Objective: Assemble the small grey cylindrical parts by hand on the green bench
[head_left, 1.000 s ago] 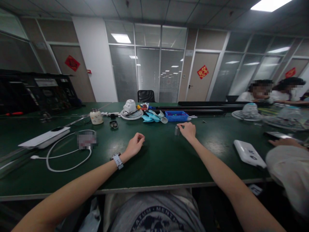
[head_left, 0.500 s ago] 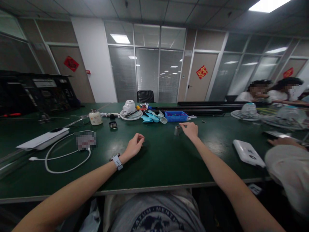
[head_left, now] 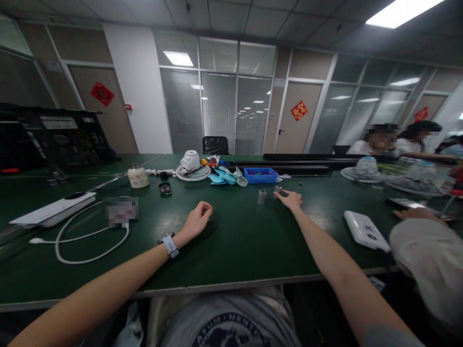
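Note:
My right hand [head_left: 290, 199] reaches across the green table, thumb and fingers closed around a small grey metal cylinder [head_left: 278, 190] that is partly covered by the fingertips. A similar metal cylinder [head_left: 262, 197] with a narrow knob on top stands upright just to its left, apart from the hand. My left hand [head_left: 198, 218] rests on the table, fingers loosely curled with a gap to the thumb. No object shows in it, and a watch is on that wrist.
Behind the cylinders are a blue tray [head_left: 261, 176], light-blue fan blades [head_left: 224, 176] and a white fan part [head_left: 191, 167]. A jar [head_left: 138, 176] and a white cable [head_left: 90, 261] lie left. Rightward are a white device [head_left: 366, 231] and a neighbouring person's sleeve [head_left: 421, 250].
My right hand has moved slightly right and down, and a second cylinder now shows at its fingertips. The other cylinder stays standing. My left hand keeps its pose; the view shifts slightly.

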Tool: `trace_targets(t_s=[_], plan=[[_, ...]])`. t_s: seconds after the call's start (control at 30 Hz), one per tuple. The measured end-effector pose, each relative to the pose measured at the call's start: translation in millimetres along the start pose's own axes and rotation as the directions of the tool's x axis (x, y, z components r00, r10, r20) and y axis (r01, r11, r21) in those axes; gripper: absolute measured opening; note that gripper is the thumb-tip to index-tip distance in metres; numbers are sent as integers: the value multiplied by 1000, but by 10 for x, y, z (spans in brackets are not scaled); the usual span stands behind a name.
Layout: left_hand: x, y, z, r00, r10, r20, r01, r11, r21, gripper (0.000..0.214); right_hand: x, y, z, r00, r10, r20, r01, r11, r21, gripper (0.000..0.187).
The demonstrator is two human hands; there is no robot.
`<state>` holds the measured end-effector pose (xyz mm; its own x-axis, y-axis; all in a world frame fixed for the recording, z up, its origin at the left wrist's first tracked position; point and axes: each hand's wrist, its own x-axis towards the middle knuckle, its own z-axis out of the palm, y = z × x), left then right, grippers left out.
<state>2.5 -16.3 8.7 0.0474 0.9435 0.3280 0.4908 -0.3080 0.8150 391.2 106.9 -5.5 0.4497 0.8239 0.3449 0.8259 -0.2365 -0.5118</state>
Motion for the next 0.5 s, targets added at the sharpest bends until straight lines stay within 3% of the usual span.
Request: trace_targets(t_s=[0.33, 0.4, 0.5], plan=[[7, 28, -11, 1000, -4, 11, 4, 999, 35, 26, -65, -127, -24, 994, 100, -49, -82, 953, 291, 43], [15, 1, -8, 1000, -4, 21, 3, 998, 58, 28, -144, -223, -84, 991, 66, -114, -25, 942, 335, 41], [24, -42, -4, 1000, 13, 24, -15, 998, 62, 30, -353, -462, -210, 968, -57, -245, 158, 894, 418, 41]])
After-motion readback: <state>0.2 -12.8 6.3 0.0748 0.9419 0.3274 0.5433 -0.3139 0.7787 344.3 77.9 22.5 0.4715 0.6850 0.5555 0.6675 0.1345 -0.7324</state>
